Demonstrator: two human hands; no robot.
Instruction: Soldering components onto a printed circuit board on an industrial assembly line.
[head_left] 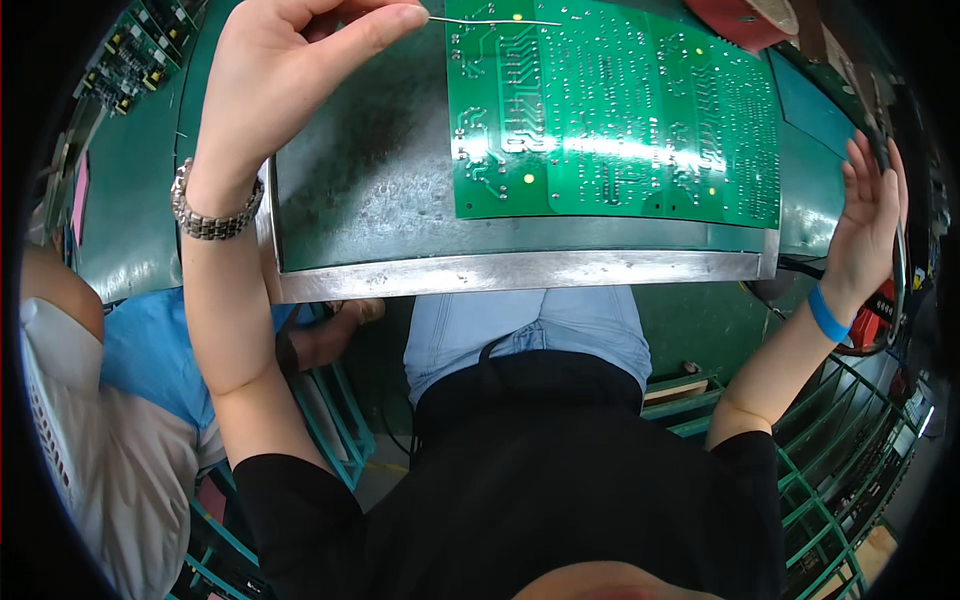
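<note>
Between the thumb and fingers of my left hand (290, 75) is a thin silvery length of solder wire (495, 21), pointing right over the top left of a green circuit board (600, 120). The board lies with its solder joints facing up. Out at the right, past the board, my right hand (865, 215) is raised with its fingers round a slim dark handle with a cable, apparently a soldering iron (882, 150). The curved rim of the picture makes its tip hard to make out.
A metal edge strip (520, 274) runs along the near side of the green worktop (350, 180). A red rounded object (740, 20) stands behind the board. Populated boards (130, 60) sit far left. A seated person (140, 400) is close by on my left; green wire racks (820, 480) stand right.
</note>
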